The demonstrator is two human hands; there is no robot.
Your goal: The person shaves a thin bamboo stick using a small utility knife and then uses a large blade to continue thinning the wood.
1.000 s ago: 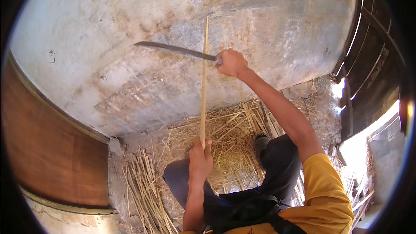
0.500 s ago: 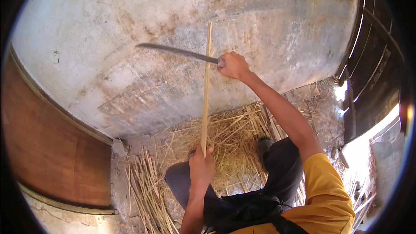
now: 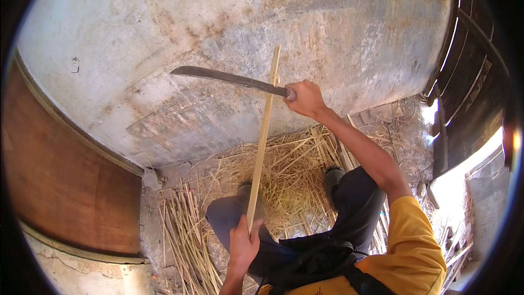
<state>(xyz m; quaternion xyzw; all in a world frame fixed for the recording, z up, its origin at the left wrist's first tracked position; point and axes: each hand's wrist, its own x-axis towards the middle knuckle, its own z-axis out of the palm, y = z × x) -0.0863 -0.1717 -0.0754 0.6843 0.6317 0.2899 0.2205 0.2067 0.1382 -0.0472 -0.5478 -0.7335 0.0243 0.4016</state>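
Note:
My left hand (image 3: 243, 245) is closed round the lower end of a long pale bamboo strip (image 3: 261, 155), over my left thigh. The strip slants up and away from me, its far end raised before the wall. My right hand (image 3: 305, 98) grips the handle of a machete (image 3: 232, 79) with a long dark blade pointing left. Close to the handle, the blade crosses the strip in its upper part. A small curl of shaving shows on the strip just above the blade. The machete's edge against the bamboo is too small to make out.
A heap of thin shavings (image 3: 289, 172) covers the floor between my feet. Bundled bamboo strips (image 3: 185, 235) lie on the left. A stained concrete wall (image 3: 218, 27) rises ahead, a brown wooden panel (image 3: 71, 196) stands left, and dark boards (image 3: 472, 76) are at the right.
My left hand has drawn the bamboo strip down toward me, and the strip leans more to the right. My right hand with the machete has shifted slightly right and down.

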